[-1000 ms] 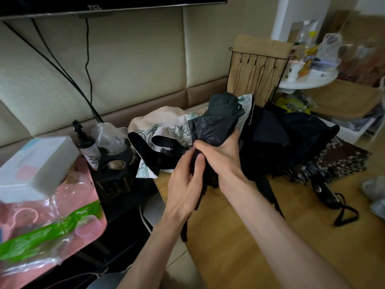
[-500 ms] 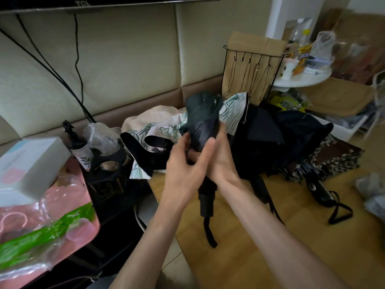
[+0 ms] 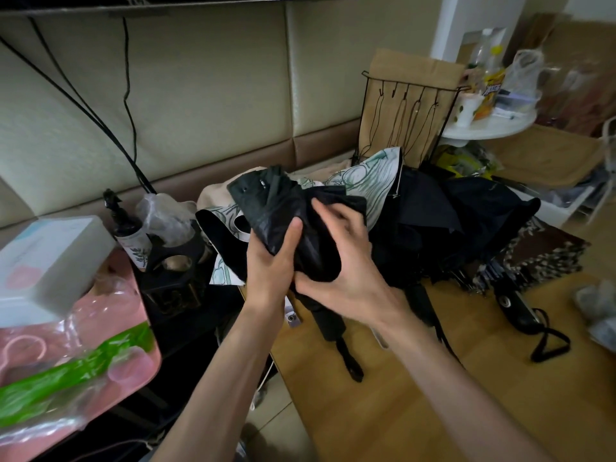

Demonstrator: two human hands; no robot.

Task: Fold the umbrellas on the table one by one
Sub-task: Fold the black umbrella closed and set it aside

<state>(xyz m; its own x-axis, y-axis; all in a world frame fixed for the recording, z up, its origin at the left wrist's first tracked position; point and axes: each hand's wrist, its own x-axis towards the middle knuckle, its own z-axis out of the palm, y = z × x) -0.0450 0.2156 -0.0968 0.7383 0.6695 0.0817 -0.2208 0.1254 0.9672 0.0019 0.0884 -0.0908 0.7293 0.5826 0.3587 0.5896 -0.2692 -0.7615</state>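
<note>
Above the wooden surface point(image 3: 433, 401), our left grip point(image 3: 268, 265) and right grip point(image 3: 348, 273) both clutched the bunched black umbrella point(image 3: 266, 201).

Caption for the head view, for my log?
Left hand and right hand grip a black umbrella above the wooden table, more umbrellas heaped behind.

You're gripping the black fabric folding umbrella point(image 3: 283, 208), canopy bunched, handle pointing down. Behind it lie a white floral-print umbrella point(image 3: 373, 171), a loose black umbrella point(image 3: 466, 211) and a spotted brown umbrella point(image 3: 540, 255).
</note>
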